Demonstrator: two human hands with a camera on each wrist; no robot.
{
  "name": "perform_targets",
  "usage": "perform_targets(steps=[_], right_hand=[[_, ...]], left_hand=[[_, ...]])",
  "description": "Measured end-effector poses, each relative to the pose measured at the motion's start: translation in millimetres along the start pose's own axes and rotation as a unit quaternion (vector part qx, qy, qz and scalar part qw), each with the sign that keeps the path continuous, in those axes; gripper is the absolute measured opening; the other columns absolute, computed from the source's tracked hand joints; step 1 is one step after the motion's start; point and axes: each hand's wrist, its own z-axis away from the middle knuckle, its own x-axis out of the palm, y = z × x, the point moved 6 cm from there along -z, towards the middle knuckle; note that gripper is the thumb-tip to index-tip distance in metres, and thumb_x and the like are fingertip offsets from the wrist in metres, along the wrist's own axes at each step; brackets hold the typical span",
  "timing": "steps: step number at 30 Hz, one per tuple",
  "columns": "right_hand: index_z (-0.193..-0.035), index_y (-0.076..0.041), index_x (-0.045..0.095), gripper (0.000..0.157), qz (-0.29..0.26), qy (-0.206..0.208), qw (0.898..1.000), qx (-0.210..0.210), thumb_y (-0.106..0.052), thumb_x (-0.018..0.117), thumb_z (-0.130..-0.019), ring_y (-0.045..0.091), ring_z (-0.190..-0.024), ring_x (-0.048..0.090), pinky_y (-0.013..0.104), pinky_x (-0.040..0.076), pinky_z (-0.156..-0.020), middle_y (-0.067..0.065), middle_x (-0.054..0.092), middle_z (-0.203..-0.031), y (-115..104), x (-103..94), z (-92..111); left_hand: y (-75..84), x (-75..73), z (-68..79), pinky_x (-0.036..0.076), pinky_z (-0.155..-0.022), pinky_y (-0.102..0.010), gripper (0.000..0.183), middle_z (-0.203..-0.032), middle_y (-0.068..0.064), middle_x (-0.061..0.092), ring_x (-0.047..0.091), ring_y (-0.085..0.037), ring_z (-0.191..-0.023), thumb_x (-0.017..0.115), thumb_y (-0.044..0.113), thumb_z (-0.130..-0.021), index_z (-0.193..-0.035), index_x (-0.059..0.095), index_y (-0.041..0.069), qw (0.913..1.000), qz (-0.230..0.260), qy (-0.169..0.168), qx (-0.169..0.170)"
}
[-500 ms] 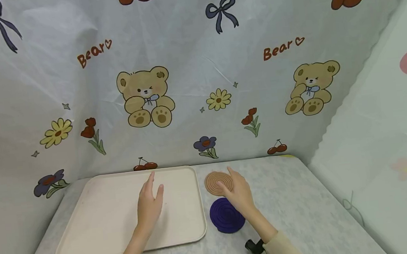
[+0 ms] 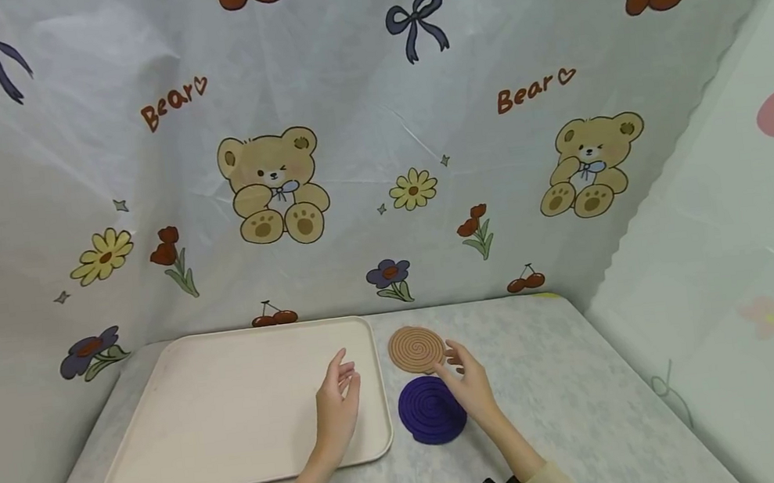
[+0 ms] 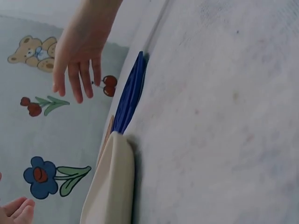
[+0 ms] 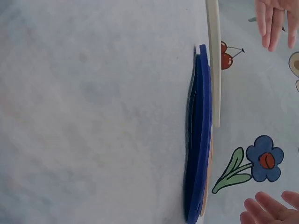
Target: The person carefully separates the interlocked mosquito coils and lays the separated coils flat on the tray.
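Left hand (image 2: 337, 414): grip released, fingers relaxed, above the right part of the cream tray (image 2: 234, 407). Right hand (image 2: 472, 391): grip released, raised near the dark blue coiled disc (image 2: 430, 412) and tan coiled disc (image 2: 414, 350). Both discs lie on the surface (image 2: 589, 409), just right of the tray, the tan one farther back.

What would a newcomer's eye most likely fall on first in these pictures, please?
Probably the blue disc, the boldest colour on the pale table, just right of the tray and in front of the tan disc. Next come the bare hands, both holding nothing: the left hand over the tray's right side, the right hand near the discs. Large printed bears also stand out on the cloth behind.
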Motion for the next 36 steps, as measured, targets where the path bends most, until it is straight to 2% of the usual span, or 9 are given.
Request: perform_targets(steps=[4,9,14,16,20,25,28,32,36], right_hand=[[-0.132,-0.002,0.049,0.048,-0.020,-0.008,0.999,0.027,-0.013,0.067,-0.088,0.036,-0.106,0.060,0.048,0.051,-0.090,0.023,0.062,-0.118,10,-0.9,4],[-0.130,0.001,0.050,0.045,-0.034,-0.008,0.999,0.030,-0.007,0.066,-0.088,0.036,-0.102,0.062,0.033,0.054,-0.085,0.024,0.064,-0.115,19,-4.1,13],[-0.126,0.010,0.050,0.042,-0.055,-0.017,0.998,0.038,0.001,0.063,-0.087,0.042,-0.097,0.062,0.022,0.054,-0.079,0.031,0.063,-0.111,6,-10.8,23],[-0.127,0.011,0.049,0.043,-0.063,-0.019,0.997,0.046,0.001,0.063,-0.087,0.041,-0.097,0.063,0.020,0.054,-0.080,0.032,0.063,-0.110,13,-10.0,25],[-0.130,0.011,0.049,0.046,-0.065,-0.011,0.996,0.055,-0.002,0.063,-0.088,0.036,-0.097,0.064,0.018,0.053,-0.081,0.028,0.064,-0.111,37,-4.6,30],[-0.129,0.009,0.051,0.045,-0.007,-0.006,0.999,0.047,-0.006,0.064,-0.088,0.032,-0.094,0.064,0.021,0.053,-0.076,0.024,0.066,-0.109,43,-1.9,34],[-0.126,0.009,0.054,0.043,0.012,-0.003,0.999,0.042,-0.006,0.065,-0.087,0.025,-0.090,0.062,0.019,0.051,-0.072,0.022,0.068,-0.105,44,-1.0,37],[-0.123,0.010,0.056,0.040,-0.004,0.008,0.999,0.044,-0.002,0.065,-0.085,0.014,-0.086,0.062,0.015,0.052,-0.071,0.022,0.070,-0.102,46,-1.2,40],[-0.120,0.010,0.058,0.038,-0.021,0.017,0.998,0.048,-0.001,0.066,-0.084,0.010,-0.085,0.064,0.015,0.053,-0.071,0.023,0.070,-0.102,46,-3.2,40]], left_hand=[[-2.8,17.2,9.0,0.048,-0.102,-0.042,0.043,-0.117,-0.020,0.063,0.060,-0.034,-0.113,0.052,0.008,-0.096,-0.138,0.044,0.006,0.9997,0.022,0.004,-0.003],[-5.7,38.0,25.1,0.051,-0.099,-0.039,0.043,-0.116,-0.025,0.063,0.062,-0.035,-0.110,0.053,0.002,-0.093,-0.136,0.047,0.004,0.9978,0.062,0.007,-0.020],[-4.1,57.2,45.1,0.051,-0.099,-0.035,0.045,-0.118,-0.028,0.061,0.061,-0.037,-0.114,0.053,-0.001,-0.092,-0.136,0.045,0.002,0.9956,0.081,-0.028,-0.039],[2.6,62.2,51.3,0.051,-0.099,-0.036,0.045,-0.119,-0.030,0.060,0.059,-0.040,-0.115,0.052,-0.003,-0.091,-0.136,0.045,-0.001,0.9941,0.088,-0.046,-0.043],[-4.2,74.8,57.1,0.049,-0.100,-0.040,0.046,-0.122,-0.031,0.059,0.057,-0.040,-0.117,0.053,-0.003,-0.091,-0.136,0.045,-0.003,0.9941,0.076,-0.069,-0.034],[-16.3,85.4,59.8,0.038,-0.107,-0.053,0.053,-0.138,-0.027,0.049,0.046,-0.041,-0.129,0.058,0.008,-0.091,-0.139,0.039,-0.004,0.9938,-0.002,-0.111,0.003],[-20.2,89.8,64.0,0.030,-0.109,-0.061,0.058,-0.145,-0.032,0.036,0.034,-0.047,-0.135,0.059,0.013,-0.091,-0.141,0.036,-0.005,0.9917,-0.023,-0.126,0.006],[-23.6,93.2,69.5,0.023,-0.109,-0.069,0.063,-0.147,-0.040,0.022,0.019,-0.055,-0.138,0.060,0.015,-0.090,-0.142,0.032,-0.005,0.9915,-0.012,-0.127,-0.024],[-23.4,92.5,69.6,0.025,-0.110,-0.066,0.060,-0.147,-0.035,0.028,0.022,-0.052,-0.138,0.061,0.012,-0.088,-0.140,0.036,-0.003,0.9932,0.031,-0.100,-0.052]])
